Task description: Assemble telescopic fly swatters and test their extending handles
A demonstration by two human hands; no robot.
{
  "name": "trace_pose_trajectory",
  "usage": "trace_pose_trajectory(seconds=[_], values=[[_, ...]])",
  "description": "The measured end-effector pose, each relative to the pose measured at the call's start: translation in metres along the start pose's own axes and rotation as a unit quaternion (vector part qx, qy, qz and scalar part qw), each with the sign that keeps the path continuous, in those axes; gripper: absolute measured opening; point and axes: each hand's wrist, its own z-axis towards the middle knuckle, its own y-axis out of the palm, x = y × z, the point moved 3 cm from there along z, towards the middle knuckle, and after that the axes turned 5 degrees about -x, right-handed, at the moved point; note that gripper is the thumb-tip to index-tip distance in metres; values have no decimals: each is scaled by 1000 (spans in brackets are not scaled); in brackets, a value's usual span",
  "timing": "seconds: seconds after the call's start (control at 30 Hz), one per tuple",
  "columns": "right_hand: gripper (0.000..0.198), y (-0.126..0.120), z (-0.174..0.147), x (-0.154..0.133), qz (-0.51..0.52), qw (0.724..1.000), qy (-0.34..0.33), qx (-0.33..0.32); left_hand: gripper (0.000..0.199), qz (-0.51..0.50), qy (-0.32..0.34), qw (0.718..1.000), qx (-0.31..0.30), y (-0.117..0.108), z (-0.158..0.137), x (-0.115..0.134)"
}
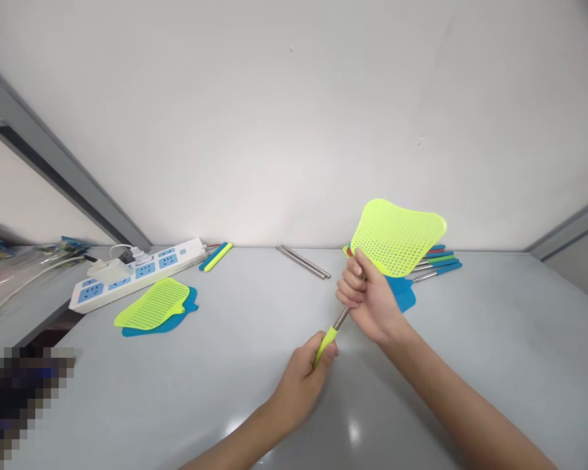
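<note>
A yellow-green fly swatter [399, 236] is held up over the table, tilted with its perforated head toward the upper right. Around its yellow-green grip, my left hand [308, 372] is closed. My right hand [370, 294] wraps round the metal rod just below the head, hiding the joint between them. Behind the right hand lie several swatters with blue, green and red handles [443, 261], partly covered, and a blue swatter head [402, 294]. Two bare metal rods [304, 262] rest on the table to the left of my right hand.
At left on the grey table [215, 365] lie a yellow-green swatter head [154, 305] and a blue one [179, 320] beneath it. Behind them stands a white power strip [140, 274] with plugs and cables. Blue and yellow-green grips [218, 257] lie beside it. A white wall [284, 130] bounds the back.
</note>
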Motion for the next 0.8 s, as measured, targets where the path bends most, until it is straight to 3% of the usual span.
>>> trace_pose_trajectory(seconds=[0.17, 0.43, 0.8], values=[[40, -5, -2, 16, 6, 999, 34, 7, 34, -36, -20, 999, 16, 5, 0, -13], [44, -6, -3, 27, 26, 997, 75, 5, 35, -24, -32, 999, 34, 8, -3, -12], [44, -20, -7, 41, 53, 995, 74, 40, 36, 7, -38, 999, 24, 6, -3, -9]])
